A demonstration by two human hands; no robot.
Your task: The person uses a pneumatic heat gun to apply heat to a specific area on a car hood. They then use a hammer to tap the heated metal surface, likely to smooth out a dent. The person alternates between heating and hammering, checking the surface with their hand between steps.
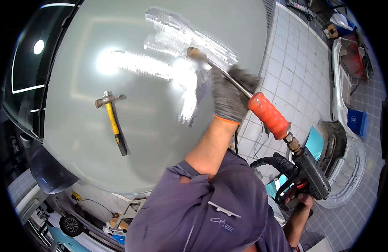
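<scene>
A long dent puller gun crosses in front of me, with a metal rod, a red ribbed sleeve and a black pistol-shaped body. My right hand, bare, is wrapped round its grip. The rod's coppery tip is over bare, shiny metal on the grey car panel; whether it touches cannot be told. My left hand, in a grey glove with an orange cuff, is beside and partly behind the rod. Motion smears its fingers. A hammer with a yellow and black handle lies on the panel's left.
The car's dark windscreen is at far left. White floor tiles run along the panel's right edge. A loose bumper and a blue box lie on the right. A thick black cable leads to the gun.
</scene>
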